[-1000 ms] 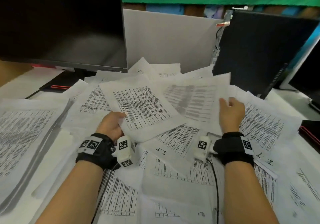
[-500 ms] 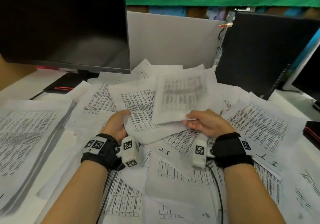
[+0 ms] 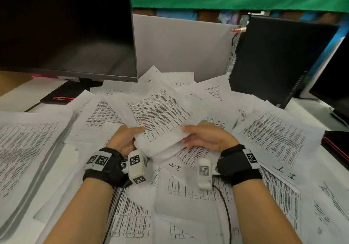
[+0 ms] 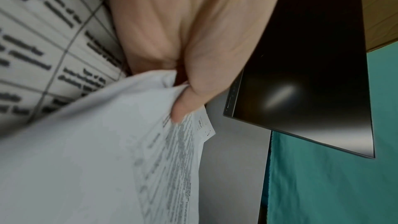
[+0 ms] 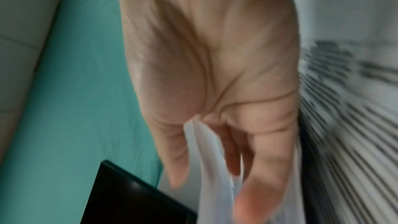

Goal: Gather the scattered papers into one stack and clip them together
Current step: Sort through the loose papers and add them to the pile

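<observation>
Printed white papers (image 3: 273, 140) lie scattered and overlapping all over the desk. At the middle I hold a small bundle of sheets (image 3: 160, 117) lifted off the pile, its far edge tilted up. My left hand (image 3: 128, 138) pinches its near left corner, thumb on top; the left wrist view shows the thumb pressing the sheets (image 4: 120, 151). My right hand (image 3: 204, 138) grips the near right edge, and the right wrist view shows paper (image 5: 206, 156) between thumb and fingers. No clip is visible.
A dark monitor (image 3: 64, 26) stands at the back left, its base (image 3: 62, 94) partly under papers. A black computer case (image 3: 279, 59) stands at the back right. A thick paper pile (image 3: 24, 149) lies at the left. A black cable (image 3: 226, 211) runs from my right wrist.
My right hand picked a sheet from the right side of the pile, swung it left and laid it on the sheets in my left hand. Both hands now hold the bundle together.
</observation>
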`<state>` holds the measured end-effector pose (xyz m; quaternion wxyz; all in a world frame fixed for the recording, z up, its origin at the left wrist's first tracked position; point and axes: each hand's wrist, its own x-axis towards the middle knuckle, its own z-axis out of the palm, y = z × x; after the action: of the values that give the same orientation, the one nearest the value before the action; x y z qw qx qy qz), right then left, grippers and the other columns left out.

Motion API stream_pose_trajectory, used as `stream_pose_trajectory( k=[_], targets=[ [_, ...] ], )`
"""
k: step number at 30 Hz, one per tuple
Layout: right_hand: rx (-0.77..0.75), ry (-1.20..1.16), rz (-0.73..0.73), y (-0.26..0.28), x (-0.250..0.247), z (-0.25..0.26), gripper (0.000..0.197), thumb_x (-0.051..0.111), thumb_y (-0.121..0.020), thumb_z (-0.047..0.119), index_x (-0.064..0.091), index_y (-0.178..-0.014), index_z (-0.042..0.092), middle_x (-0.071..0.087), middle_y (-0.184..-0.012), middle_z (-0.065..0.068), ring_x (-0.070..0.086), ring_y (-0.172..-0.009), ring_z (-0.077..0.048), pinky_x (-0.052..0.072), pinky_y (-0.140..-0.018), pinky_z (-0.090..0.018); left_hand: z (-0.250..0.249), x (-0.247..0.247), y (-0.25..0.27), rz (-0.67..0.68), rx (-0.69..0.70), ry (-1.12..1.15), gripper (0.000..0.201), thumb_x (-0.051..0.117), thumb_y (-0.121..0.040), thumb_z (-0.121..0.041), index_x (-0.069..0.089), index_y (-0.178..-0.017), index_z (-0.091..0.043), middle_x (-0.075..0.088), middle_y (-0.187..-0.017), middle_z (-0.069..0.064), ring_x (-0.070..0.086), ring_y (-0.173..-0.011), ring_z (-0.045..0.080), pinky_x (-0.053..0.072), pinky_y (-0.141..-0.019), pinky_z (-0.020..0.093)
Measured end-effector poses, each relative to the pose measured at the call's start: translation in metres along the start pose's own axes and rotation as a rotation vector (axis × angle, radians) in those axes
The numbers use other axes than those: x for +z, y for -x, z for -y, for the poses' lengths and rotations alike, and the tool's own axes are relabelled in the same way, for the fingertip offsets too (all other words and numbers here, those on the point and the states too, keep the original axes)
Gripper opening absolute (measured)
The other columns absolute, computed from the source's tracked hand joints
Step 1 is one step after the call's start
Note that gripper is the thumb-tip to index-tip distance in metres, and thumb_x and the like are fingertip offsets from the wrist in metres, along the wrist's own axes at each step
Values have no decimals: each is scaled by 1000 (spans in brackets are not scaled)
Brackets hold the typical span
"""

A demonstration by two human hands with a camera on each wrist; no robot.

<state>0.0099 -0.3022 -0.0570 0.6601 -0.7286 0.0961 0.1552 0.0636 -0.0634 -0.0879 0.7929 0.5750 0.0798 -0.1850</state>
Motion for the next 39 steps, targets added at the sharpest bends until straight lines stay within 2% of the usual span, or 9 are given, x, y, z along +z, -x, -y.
stream_pose_trajectory(
  k=[5, 8, 14, 19, 23, 26, 31, 34, 39],
  targets=[
    [3, 47, -795, -5, -65, -17, 111, 77, -60, 57, 31, -148, 8, 49, -141, -14, 53, -125, -33, 48, -101, -49, -1, -1, 1, -137, 47, 3, 24, 52, -96, -4, 53, -118, 3, 66, -94, 16, 66, -76, 26, 56, -47, 30],
    [28, -105, -573, 3, -83, -25, 69, 81, -77, 24, 51, -132, -5, 70, -99, -16, 69, -90, -29, 57, -88, -44, -3, -1, 2, -157, 66, 35, 17, 51, -98, -14, 56, -108, -2, 68, -90, 14, 70, -70, 25, 57, -50, 33],
    [78, 319, -116, 15, -56, -13, 38, 76, -81, 9, 66, -118, 13, 73, -112, -11, 68, -103, -29, 54, -95, -48, -3, -2, 5, 15, 64, -137, 30, 58, -92, -30, 62, -115, -12, 72, -103, 11, 70, -93, 25, 59, -66, 34],
    [-430, -25, -886, 28, -86, -5, 29, 64, -94, 17, 61, -121, 9, 68, -110, -3, 64, -90, -12, 56, -80, -31, -7, -1, 10, -10, 171, -309, 26, 60, -91, -18, 60, -115, -8, 73, -93, 6, 70, -87, 21, 56, -79, 39],
    [-730, -420, -1259, 34, -104, -9, 40, 55, -100, 22, 48, -134, 3, 57, -121, -2, 56, -107, -11, 47, -96, -19, -7, 1, 10, -33, 109, -433, 22, 53, -96, -26, 56, -113, -11, 67, -97, 6, 64, -89, 23, 51, -71, 33],
    [-603, -374, -1138, 28, -106, -14, 37, 59, -98, 28, 52, -130, 11, 61, -126, -1, 59, -116, -16, 50, -98, -27, -6, 0, 8, 31, 48, -410, 22, 51, -95, -8, 54, -117, -4, 64, -98, 6, 61, -87, 21, 46, -63, 26],
    [-256, 29, -551, 15, -64, -7, 24, 67, -92, 26, 67, -114, 15, 72, -95, 2, 68, -81, -8, 56, -62, -20, -9, 8, 23, 102, -20, -329, 9, 44, -100, -17, 52, -97, -18, 72, -71, -7, 62, -45, -5, 47, -43, 14],
    [-142, 77, -374, 0, -44, -9, 30, 65, -93, 15, 64, -122, 10, 73, -112, -9, 72, -95, -19, 58, -80, -34, -9, 10, 18, 49, 9, -311, 43, 36, -101, -41, 48, -133, -15, 62, -114, 0, 68, -81, 5, 47, -66, 16],
    [-95, 30, -186, -8, -22, -10, 30, 61, -94, 6, 62, -124, 5, 70, -119, -12, 68, -108, -27, 55, -94, -40, -10, 2, 16, 126, 33, -440, 52, 55, -88, -47, 46, -133, -24, 50, -129, -10, 46, -125, 16, 34, -106, 37]
  ],
)
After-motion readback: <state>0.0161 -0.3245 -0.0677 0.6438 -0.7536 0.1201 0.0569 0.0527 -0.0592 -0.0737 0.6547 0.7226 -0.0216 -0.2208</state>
